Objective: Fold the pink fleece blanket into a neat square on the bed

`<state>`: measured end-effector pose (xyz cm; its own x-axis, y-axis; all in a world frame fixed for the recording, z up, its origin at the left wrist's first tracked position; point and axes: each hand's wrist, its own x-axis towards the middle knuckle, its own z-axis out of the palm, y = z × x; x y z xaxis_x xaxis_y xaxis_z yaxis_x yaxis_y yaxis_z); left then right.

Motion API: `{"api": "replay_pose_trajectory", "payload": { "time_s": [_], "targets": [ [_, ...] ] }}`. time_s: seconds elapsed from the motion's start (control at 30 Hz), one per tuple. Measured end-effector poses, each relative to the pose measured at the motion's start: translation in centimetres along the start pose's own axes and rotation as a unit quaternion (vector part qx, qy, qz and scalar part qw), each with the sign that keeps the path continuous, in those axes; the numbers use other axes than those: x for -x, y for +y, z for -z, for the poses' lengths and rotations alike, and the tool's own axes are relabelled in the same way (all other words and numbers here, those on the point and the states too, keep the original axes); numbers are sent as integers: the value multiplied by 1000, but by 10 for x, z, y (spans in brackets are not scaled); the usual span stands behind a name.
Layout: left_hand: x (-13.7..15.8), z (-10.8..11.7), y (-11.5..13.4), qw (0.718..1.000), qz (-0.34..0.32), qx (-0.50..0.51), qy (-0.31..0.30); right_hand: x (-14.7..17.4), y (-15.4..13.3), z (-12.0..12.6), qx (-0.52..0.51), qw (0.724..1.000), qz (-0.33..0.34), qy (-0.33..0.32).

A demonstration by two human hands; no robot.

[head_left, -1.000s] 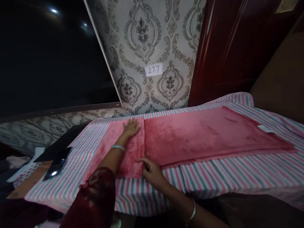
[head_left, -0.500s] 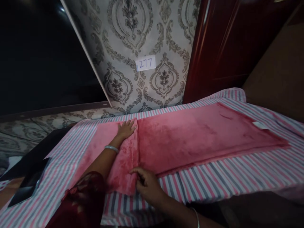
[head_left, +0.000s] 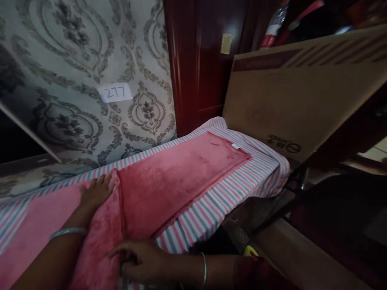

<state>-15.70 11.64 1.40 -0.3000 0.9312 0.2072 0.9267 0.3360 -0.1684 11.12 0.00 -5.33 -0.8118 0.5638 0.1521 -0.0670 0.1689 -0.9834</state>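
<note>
A long pink plush blanket (head_left: 169, 173) lies spread over a striped cloth, its left end folded over to form a raised double edge. My left hand (head_left: 96, 193) rests flat with fingers spread on the folded layer, near its far corner. At the near end of the same fold is my right hand (head_left: 143, 259), its fingers curled around the edge; the fingertips are partly hidden and blurred. Each wrist wears a bangle. A small white tag (head_left: 235, 146) shows at the blanket's far right end.
The striped cloth (head_left: 199, 215) covers the narrow table and hangs over its front. Behind stands a patterned wall with a paper label (head_left: 116, 93) reading 277. A dark red cabinet (head_left: 198, 68) and a large cardboard box (head_left: 302, 96) border the right end.
My view has swung to the right, showing more of the box and floor. Both hands stay at the folded edge, the left one still flat on it.
</note>
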Motion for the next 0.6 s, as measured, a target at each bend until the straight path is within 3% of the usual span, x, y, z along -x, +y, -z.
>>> {"api": "replay_pose_trajectory", "payload": {
  "time_s": [0.1, 0.17, 0.23, 0.3, 0.37, 0.43, 0.5, 0.6],
  "targets": [
    [3, 16, 8, 996, 33, -81, -25, 23, -3, 35, -6, 999, 30, 14],
    [7, 27, 18, 992, 23, -124, -14, 40, -9, 74, 42, 992, 57, 105],
    [9, 33, 33, 993, -31, -118, -1, 56, -17, 125, 120, 967, 52, 218],
    [11, 35, 54, 991, -116, -69, 3, 71, -23, 184, 222, 910, -1, 351],
    [14, 33, 81, 980, -201, -4, -8, 85, -26, 244, 250, 871, -30, 422],
    [21, 32, 113, 962, -264, 67, -20, 101, -26, 299, 289, 816, -80, 495],
    [35, 34, 145, 941, -313, 129, -17, 118, -24, 346, 314, 773, -121, 538],
    [60, 41, 188, 902, -394, 179, -4, 140, -20, 397, 353, 711, -187, 578]
  ]
}}
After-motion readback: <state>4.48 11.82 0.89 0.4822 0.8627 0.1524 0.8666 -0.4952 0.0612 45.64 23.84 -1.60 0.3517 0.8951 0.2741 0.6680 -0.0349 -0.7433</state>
